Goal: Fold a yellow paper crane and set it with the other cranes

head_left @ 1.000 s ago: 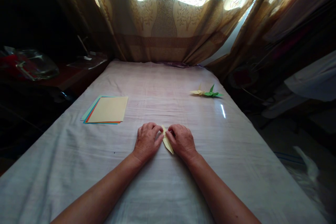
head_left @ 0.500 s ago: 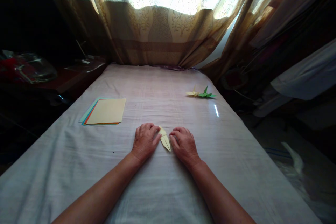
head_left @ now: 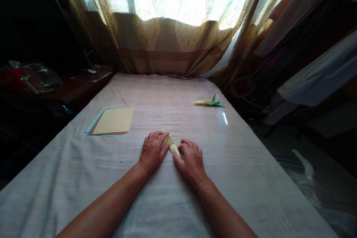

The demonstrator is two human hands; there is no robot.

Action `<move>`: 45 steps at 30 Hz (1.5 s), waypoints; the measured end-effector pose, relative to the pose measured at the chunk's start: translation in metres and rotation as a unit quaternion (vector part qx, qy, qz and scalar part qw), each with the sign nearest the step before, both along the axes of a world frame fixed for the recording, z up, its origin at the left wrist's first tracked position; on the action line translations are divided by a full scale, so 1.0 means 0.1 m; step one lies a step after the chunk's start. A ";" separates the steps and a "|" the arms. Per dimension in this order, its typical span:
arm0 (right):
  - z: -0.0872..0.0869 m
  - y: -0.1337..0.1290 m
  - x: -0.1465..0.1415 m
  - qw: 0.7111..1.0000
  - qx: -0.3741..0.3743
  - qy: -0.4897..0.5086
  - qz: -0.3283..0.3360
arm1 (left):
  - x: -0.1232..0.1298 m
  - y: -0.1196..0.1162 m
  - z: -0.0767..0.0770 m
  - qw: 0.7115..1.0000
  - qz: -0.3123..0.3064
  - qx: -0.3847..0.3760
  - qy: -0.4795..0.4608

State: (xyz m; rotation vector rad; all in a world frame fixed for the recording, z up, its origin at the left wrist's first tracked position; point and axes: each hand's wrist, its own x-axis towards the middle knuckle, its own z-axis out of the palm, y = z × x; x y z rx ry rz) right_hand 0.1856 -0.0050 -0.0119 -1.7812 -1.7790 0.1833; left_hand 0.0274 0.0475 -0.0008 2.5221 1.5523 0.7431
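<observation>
A small cream piece of folded origami paper (head_left: 174, 148) lies slantwise on the bed between my hands. My left hand (head_left: 153, 149) grips its far left end between thumb and fingers. At the near right end, my right hand (head_left: 191, 158) has its thumb and fingers closed on the pointed tip, part of which they hide. Both hands rest low over the pale sheet.
A stack of square coloured paper (head_left: 113, 121), cream on top, lies to the left. Far right sit a cream folded paper crane (head_left: 201, 101) and a green paper crane (head_left: 215, 102), side by side. A curtain (head_left: 167, 41) hangs behind the bed (head_left: 156, 93).
My right hand has moved left and closed on the near tip of the folded paper, from which it was apart before. My left hand keeps its hold. The view has shifted slightly.
</observation>
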 end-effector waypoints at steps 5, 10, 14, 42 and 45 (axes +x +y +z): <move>-0.02 0.00 0.00 1.000 0.026 0.011 0.009 | -0.02 0.00 0.02 0.999 -0.047 0.017 -0.001; -0.04 0.02 0.02 0.998 0.054 0.030 0.026 | -0.04 -0.02 0.06 0.999 -0.046 0.023 -0.013; -0.01 0.05 0.05 0.988 0.137 0.027 0.066 | -0.05 -0.03 0.05 0.997 -0.061 0.021 -0.049; 0.12 0.17 0.12 0.960 0.100 -0.119 0.232 | -0.25 0.00 0.00 0.995 -0.063 -0.048 0.052; 0.12 0.27 0.14 0.939 0.151 -0.157 0.267 | -0.25 0.00 0.00 0.995 -0.076 -0.040 0.045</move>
